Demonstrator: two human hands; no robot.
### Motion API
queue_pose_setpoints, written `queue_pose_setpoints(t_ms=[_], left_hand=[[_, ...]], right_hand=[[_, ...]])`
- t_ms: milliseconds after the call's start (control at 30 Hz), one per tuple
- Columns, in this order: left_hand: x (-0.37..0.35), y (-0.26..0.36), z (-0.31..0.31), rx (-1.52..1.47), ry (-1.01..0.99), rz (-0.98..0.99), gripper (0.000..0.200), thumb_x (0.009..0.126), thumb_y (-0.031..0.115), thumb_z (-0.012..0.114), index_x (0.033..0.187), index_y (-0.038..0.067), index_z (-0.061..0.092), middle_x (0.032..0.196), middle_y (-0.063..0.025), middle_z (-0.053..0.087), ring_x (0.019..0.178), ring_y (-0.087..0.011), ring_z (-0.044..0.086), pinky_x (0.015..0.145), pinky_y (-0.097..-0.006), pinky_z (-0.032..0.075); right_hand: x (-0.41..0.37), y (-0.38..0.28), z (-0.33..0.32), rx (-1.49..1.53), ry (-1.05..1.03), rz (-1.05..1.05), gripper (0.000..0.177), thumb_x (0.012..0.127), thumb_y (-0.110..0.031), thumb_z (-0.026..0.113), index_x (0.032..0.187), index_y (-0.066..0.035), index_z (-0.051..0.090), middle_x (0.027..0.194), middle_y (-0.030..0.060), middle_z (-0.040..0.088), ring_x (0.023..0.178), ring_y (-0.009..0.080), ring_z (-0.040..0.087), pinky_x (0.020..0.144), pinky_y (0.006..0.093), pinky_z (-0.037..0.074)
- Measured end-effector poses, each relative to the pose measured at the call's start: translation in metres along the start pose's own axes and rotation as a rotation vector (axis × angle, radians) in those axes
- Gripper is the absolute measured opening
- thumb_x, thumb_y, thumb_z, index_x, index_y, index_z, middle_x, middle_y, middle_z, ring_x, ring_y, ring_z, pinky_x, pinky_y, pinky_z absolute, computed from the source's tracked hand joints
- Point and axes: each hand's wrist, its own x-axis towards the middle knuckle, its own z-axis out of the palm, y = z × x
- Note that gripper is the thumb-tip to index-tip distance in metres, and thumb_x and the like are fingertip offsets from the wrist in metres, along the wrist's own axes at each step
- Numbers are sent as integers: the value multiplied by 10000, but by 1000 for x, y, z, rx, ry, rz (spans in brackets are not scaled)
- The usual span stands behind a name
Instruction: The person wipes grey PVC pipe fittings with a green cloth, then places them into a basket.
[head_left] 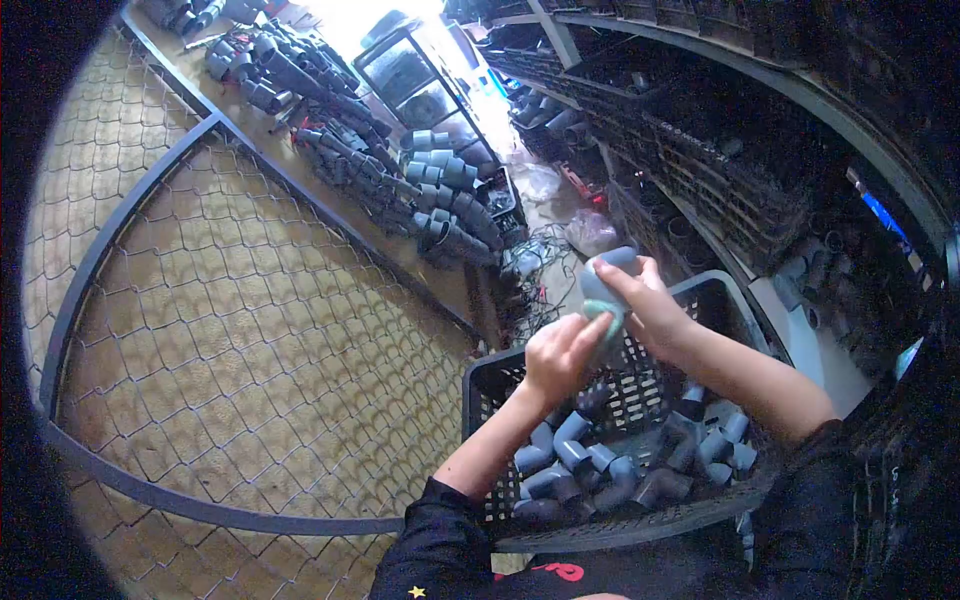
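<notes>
Above the crate, my right hand (648, 305) is closed around a grey plastic pipe elbow (600, 280). My left hand (562, 352) is closed on a small pale-green cloth or pad (604, 310), which touches the lower end of that elbow. It is too small to tell which of the two it is. Below both hands stands a black plastic crate (490, 375) with slotted walls. Several grey pipe elbows (570, 440) lie loose in its near half, turned in various directions.
A wire-mesh fence (230, 330) with a metal frame runs along the left. Behind it, grey pipe fittings (330, 150) are piled high. Dark stacked crates (690, 150) line the right side. Plastic bags (590, 230) and tangled cords lie on the floor ahead.
</notes>
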Motion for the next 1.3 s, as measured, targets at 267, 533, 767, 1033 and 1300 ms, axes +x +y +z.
queue_pose_setpoints(t_ms=[267, 533, 767, 1033, 1300], left_hand=[[-4, 3, 4, -170, -10, -139, 374, 812, 71, 653, 1179, 69, 585, 898, -174, 661, 736, -348, 672, 625, -407, 546], [2, 16, 5, -183, 3, -99, 415, 758, 91, 681, 1167, 56, 619, 906, -176, 676, 731, -331, 684, 627, -388, 552], [12, 8, -7, -142, 58, -435, 326, 818, 5, 642, 1141, 19, 595, 999, -192, 682, 873, -343, 702, 737, -386, 566], [3, 19, -10, -139, -171, -98, 408, 774, 35, 609, 1180, 72, 609, 862, -150, 653, 675, -301, 669, 579, -375, 547], [0, -4, -1, -181, -29, -259, 458, 759, 40, 659, 1206, 110, 589, 887, -144, 635, 726, -366, 649, 602, -418, 533]], right_hand=[[-2, -1, -3, -145, -91, 33, 488, 902, -309, 688, 1187, -44, 395, 1069, 101, 545, 961, 161, 565, 829, 336, 486], [-1, 0, -3, -225, -82, -32, 274, 994, -297, 532, 1125, -67, 461, 1023, 74, 552, 926, 151, 543, 838, 307, 445], [1, -3, -2, -360, -119, -172, 227, 1009, -297, 507, 1051, -74, 522, 889, 20, 551, 827, 101, 506, 763, 279, 434], [8, -6, -15, -769, -277, -309, 374, 1031, -413, 420, 1150, -69, 504, 851, 120, 598, 818, 158, 554, 777, 355, 465], [3, -3, -15, -902, -334, -465, 469, 1036, -467, 322, 1227, -80, 504, 1044, 270, 638, 1067, 461, 586, 874, 462, 465]])
